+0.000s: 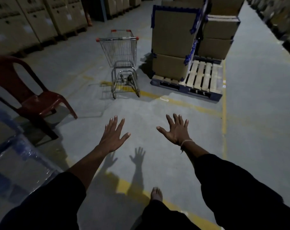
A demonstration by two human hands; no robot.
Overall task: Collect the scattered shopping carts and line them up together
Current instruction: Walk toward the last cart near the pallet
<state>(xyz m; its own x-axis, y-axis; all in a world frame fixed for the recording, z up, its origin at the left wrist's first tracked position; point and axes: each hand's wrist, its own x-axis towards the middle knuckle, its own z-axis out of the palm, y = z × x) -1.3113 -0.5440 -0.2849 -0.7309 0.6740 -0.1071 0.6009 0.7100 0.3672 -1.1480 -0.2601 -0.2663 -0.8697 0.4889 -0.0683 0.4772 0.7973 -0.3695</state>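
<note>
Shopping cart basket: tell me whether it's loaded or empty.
Empty: the floor shows straight through the wire basket of the shopping cart, and nothing sits inside.

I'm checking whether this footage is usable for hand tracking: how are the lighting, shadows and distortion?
Head view: dim overall, brightest on the floor mid-frame; both the left hand and right hand are sharp and cast clear shadows on the floor below them; the cart is clear; wide-angle bending leans the stacked boxes; the far right edge is blurred.
</note>
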